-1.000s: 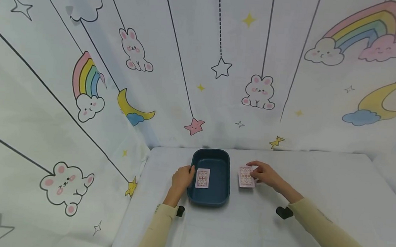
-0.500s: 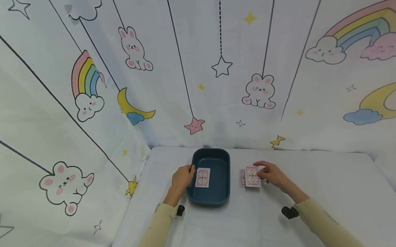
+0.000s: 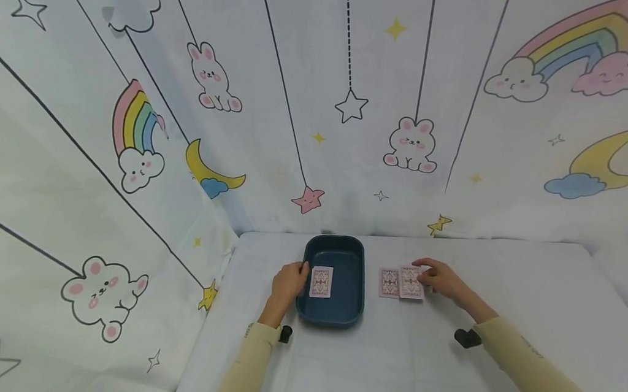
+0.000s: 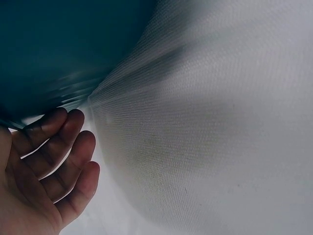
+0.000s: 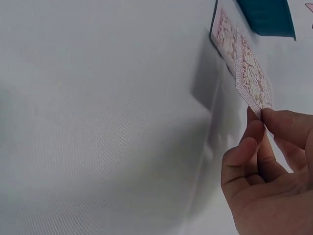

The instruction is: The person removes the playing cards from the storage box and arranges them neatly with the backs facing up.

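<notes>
Right of centre, the right hand (image 3: 444,280) is pinching a card stack (image 3: 412,283) by its edge — probably best kept level — the left hand (image 3: 287,282) gripping a tray (image 3: 347,285).

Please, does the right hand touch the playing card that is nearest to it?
Touching. The right wrist view shows it: the right hand pinches the playing card at its edge.

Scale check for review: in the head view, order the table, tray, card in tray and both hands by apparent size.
1. Table
2. Tray
3. Left hand and right hand: too alike to rank
4. Card in tray
</notes>
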### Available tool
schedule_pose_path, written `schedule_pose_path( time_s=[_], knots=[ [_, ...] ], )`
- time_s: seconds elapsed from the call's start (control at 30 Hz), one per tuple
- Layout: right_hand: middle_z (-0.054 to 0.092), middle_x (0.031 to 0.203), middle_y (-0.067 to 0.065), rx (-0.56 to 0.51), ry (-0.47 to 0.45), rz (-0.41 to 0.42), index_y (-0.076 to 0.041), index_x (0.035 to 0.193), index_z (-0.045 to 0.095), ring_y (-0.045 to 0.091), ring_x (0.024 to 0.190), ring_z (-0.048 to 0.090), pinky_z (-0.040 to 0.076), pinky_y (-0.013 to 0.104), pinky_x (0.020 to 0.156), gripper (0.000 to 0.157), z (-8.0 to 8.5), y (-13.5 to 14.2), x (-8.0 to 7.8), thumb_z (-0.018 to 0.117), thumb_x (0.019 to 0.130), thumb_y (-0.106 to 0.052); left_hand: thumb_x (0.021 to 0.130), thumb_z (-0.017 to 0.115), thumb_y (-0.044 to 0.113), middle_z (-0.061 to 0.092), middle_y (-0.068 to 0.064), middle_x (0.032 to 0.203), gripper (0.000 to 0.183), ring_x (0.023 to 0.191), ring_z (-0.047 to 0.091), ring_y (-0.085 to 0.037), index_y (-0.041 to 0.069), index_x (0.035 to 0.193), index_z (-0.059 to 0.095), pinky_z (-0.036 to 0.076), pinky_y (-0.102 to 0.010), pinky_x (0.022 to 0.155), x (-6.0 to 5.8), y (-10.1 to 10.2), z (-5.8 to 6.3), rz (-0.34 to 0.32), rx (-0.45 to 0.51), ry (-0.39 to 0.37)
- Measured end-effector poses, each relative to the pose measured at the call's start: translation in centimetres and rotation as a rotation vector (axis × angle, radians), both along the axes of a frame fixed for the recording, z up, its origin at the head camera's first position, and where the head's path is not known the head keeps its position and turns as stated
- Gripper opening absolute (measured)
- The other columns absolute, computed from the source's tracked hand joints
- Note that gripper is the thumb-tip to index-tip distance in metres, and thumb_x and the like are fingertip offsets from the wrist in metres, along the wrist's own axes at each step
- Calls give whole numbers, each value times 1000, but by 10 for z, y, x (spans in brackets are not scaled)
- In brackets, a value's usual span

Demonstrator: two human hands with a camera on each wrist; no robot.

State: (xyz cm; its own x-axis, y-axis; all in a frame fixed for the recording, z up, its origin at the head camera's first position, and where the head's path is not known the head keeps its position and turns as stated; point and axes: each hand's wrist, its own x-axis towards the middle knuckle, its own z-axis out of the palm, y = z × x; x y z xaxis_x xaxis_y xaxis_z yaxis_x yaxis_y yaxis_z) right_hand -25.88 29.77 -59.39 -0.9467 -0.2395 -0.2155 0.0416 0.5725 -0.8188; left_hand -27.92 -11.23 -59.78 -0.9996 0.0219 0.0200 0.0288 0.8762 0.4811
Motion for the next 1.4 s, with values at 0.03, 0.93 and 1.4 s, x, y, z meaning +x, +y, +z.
schedule_pose_path(
  time_s=[0.03, 0.93, 1.4],
  knots=[
    [65, 112, 21, 8, -1, 0, -2, 141, 49, 26, 92, 58, 48, 35, 71, 43, -1, 2, 0, 59, 100, -13, 106, 44, 37, 57, -2, 65, 42, 56, 51, -17, 13, 74, 58, 37, -33, 53, 0, 0, 0, 0, 2, 0],
    [57, 94, 18, 251, 277, -26, 5, 124, 58, 26, 83, 51, 44, 38, 72, 37, -29, -5, -7, 69, 91, -8, 105, 45, 37, 57, -2, 66, 41, 58, 51, -17, 13, 74, 58, 37, -32, 54, -1, 1, 1, 13, 2, -10],
    [56, 103, 24, 370, 281, -39, 5, 119, 62, 33, 92, 56, 47, 52, 85, 32, -23, -12, -3, 69, 91, -9, 105, 45, 37, 58, -2, 66, 42, 58, 52, -18, 13, 74, 59, 38, -34, 55, -1, 1, 1, 9, 8, -10]
  ],
)
